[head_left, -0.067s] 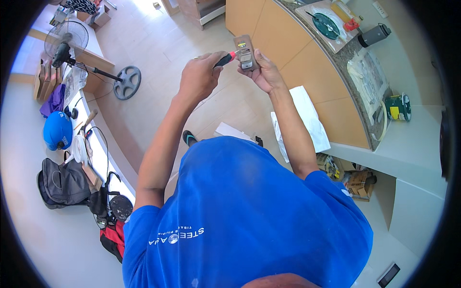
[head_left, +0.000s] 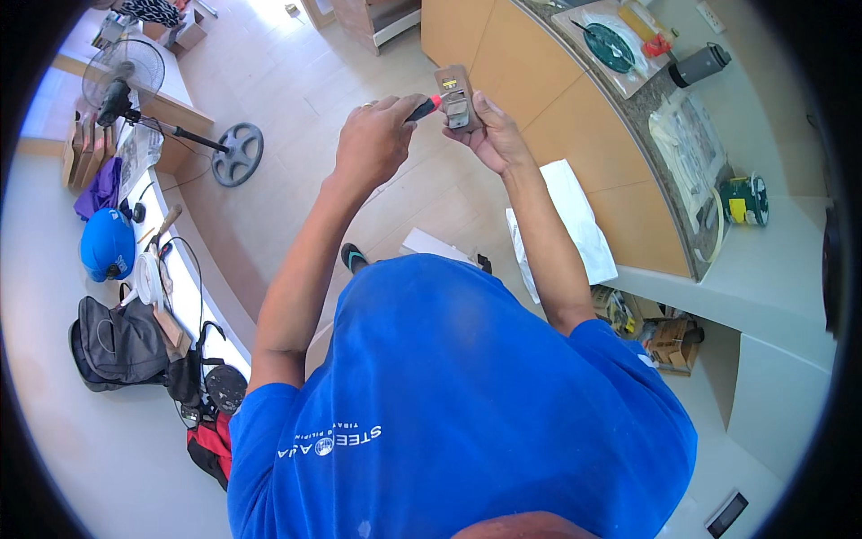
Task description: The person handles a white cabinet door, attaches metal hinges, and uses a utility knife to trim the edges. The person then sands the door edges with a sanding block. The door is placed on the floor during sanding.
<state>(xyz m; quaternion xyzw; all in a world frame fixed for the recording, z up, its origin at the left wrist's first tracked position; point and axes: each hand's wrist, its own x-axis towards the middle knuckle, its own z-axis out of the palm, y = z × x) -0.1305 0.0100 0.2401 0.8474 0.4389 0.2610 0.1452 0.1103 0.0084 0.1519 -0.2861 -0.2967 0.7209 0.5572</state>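
Almost nothing moves since the earlier frame: the left hand [head_left: 375, 142] stays clenched on the red-handled screwdriver [head_left: 422, 109], its tip at the small grey device [head_left: 455, 97]. The right hand [head_left: 492, 135] keeps grasping this device, raised above the floor [head_left: 296, 81], so the work on it seems ongoing.

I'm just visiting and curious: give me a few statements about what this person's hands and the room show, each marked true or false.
1. The left hand grips a red-and-black handled screwdriver. True.
2. The right hand holds a small brown rectangular switch device. True.
3. The black pedestal fan stands upright. False: it lies tipped, its round base off to the side.
4. The blue hard hat is on the person's head. False: it rests on the white ledge at left.
5. The person wears a red shirt. False: it is blue.
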